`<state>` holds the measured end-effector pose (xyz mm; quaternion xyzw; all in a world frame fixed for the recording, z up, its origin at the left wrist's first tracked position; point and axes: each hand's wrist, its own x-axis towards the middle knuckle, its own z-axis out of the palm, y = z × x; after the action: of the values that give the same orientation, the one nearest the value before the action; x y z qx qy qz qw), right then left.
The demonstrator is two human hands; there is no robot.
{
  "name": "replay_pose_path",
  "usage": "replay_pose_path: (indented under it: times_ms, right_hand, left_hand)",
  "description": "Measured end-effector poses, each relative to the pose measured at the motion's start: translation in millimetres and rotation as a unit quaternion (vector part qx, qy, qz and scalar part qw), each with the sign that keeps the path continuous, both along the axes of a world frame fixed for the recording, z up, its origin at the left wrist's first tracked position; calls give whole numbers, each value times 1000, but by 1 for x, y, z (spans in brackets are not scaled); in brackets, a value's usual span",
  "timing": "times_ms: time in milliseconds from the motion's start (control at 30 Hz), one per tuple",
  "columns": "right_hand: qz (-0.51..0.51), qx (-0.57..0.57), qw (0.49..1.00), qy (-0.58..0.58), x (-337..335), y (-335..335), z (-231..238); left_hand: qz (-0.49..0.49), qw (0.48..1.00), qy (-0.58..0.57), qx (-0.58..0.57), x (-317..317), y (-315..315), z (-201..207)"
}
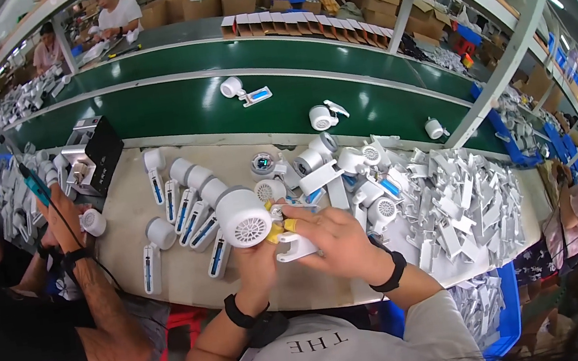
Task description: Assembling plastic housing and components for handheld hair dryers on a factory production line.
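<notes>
My left hand (255, 268) is closed around a white device with a round grille (244, 220), whose big head hides most of the fingers. My right hand (340, 243) pinches a white handle piece (297, 246) close beside that head. Yellow finger covers (278, 231) show where the fingertips of the two hands meet. To the left of my hands lies a row of similar white devices, their handles uncovered over blue batteries (219, 255). More round heads and handles, among them a grille head (382, 212), lie loosely just beyond my right hand.
A heap of white handle covers (455, 209) spreads over the table's right side, above a blue bin (507, 312). Beyond runs a green conveyor (168, 109) carrying several devices. A black-and-silver fixture (97, 156) stands left, near a co-worker's hand with a blue electric screwdriver (35, 185).
</notes>
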<state>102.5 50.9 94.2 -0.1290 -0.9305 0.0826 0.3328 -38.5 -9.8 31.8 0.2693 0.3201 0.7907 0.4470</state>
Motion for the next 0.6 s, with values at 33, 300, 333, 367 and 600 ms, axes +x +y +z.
replay_pose_path:
  times_ms: [33, 300, 333, 367, 600]
  right_hand:
    - [-19, 56, 998, -16, 4, -3, -2]
    - [114, -472, 864, 134, 27, 9, -28]
    - [166, -656, 723, 140, 35, 17, -25]
    - [167, -657, 722, 139, 36, 16, -22]
    - [16, -194, 975, 107, 35, 6, -11]
  left_hand:
    - [0, 1000, 6, 10, 4, 0, 1]
    - [-6, 998, 64, 12, 21, 10, -8]
    - [-14, 998, 55, 10, 20, 12, -11]
    - [-12, 998, 55, 9, 21, 12, -9]
    - [-48, 999, 17, 9, 25, 14, -3]
